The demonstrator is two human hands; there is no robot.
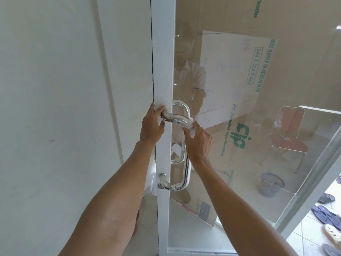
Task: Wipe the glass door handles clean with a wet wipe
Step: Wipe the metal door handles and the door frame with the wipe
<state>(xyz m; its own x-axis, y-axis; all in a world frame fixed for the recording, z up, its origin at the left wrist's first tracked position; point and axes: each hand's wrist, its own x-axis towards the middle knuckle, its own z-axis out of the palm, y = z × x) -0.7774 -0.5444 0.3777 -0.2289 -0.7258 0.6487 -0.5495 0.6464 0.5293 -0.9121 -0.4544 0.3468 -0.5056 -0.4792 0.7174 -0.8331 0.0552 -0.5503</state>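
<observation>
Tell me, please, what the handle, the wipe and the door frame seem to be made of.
The handle: polished metal, probably stainless steel or chrome, given its mirror-bright reflections.
The wipe: thin white cloth or tissue, crumpled softly round the bar; which is unclear.
The door frame: matt white coating on flat sections, perhaps aluminium; the coat hides it.

Chrome D-shaped handle (187,169) upright on white door frame (163,71); white wet wipe (191,126) wrapped round its upper bend.
</observation>
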